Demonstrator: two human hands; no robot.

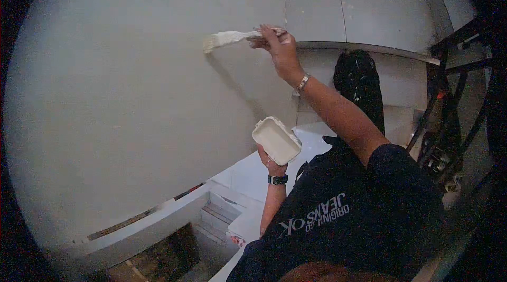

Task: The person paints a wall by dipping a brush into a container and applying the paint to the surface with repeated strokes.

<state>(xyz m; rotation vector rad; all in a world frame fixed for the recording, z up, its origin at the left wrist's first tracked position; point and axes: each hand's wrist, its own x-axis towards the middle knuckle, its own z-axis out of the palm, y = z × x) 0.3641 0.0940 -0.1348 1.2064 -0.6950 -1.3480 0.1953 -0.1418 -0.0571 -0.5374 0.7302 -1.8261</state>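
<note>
My right hand (pixel 274 47) is closed round the handle of a paintbrush (pixel 232 37) smeared with white paint. The brush lies nearly level, its bristles at the left touching the pale wall (pixel 132 97), and a shadow runs down from them. Lower down, my left hand (pixel 272 163) holds a small rectangular tub (pixel 277 140) of off-white paint from below. The fingers of this hand are mostly hidden behind the tub.
At the lower left is an opening with a pale ledge (pixel 153 216) and small steps (pixel 216 218). Dark metal bars (pixel 459 76) stand at the right. A black paint-spotted shoe (pixel 359 78) rests on a tiled step (pixel 404 81).
</note>
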